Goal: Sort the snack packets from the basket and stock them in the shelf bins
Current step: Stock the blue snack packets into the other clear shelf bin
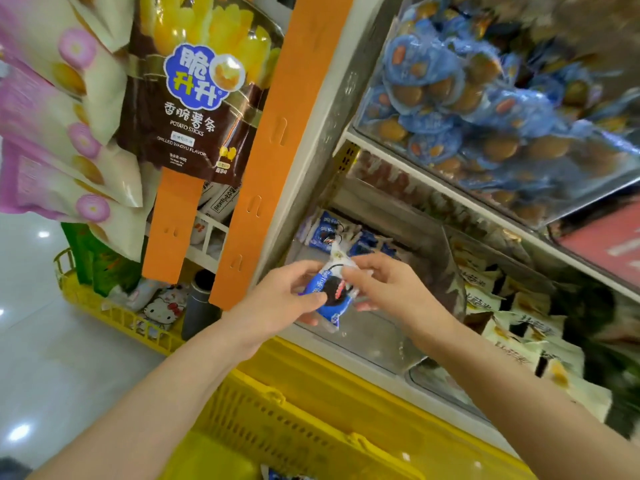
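Holding one blue-and-white packet between them, both grips are clamped on it. The left grip lays its thumb across the packet's front with the fingers curled underneath. The right grip pinches the crinkled clear edge on the packet's 1 o'clock side. The packet is tilted, its sealed end pointing to 12 o'clock, and hangs in the air over the open front of a clear bin on the shelf.

At 12 o'clock from the grips, at the back of that same bin, lies a small heap of matching blue packets. At 3 o'clock, past a clear divider, white-and-yellow packets fill the neighbouring compartment. At 1 o'clock, one shelf up, a tilted clear bin is piled with round blue packs.

At 6 o'clock a yellow basket stands just below the shelf front, under both forearms. A scrap of blue wrapper shows low inside it.

At 11 o'clock two orange strips hang down, with a brown potato-stick bag hanging between them. At 10 o'clock hang pink-and-cream bags. At 9 o'clock a second basket, also yellow, sits on the pale floor. A Hello Kitty pack lies in it and a dark bottle stands upright just beside that pack.
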A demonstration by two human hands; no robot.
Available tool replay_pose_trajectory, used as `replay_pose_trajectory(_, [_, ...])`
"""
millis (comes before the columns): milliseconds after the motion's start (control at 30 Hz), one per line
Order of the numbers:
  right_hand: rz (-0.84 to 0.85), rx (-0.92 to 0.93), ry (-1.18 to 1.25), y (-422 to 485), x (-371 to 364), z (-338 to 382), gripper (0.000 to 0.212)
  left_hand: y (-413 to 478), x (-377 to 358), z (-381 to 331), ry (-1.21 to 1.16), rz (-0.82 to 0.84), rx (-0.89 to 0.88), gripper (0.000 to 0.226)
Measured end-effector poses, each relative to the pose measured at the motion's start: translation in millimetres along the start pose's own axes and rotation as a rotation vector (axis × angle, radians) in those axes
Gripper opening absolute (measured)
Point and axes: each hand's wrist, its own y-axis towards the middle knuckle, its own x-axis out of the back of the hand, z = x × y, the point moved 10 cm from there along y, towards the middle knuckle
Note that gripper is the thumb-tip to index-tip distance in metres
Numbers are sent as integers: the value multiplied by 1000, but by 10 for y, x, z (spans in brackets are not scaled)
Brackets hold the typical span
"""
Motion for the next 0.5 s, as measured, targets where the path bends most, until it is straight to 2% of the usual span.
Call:
replay_pose_trajectory(200, [50, -137, 173, -456, 158, -134, 20, -132, 43, -50, -4, -163, -42, 30])
replay_pose_trajectory(300, [56, -91, -101, -640, 177, -142, 35, -189, -1, -168, 95, -210, -151, 22])
replay_pose_trajectory(367, [48, 3, -286, -697, 169, -58, 36, -222, -84, -230, 190, -195, -205, 24])
replay_pose_trajectory(500, [54, 78, -346, -736, 125, 54, 30, -272, -210, -299, 260, -146, -261, 21])
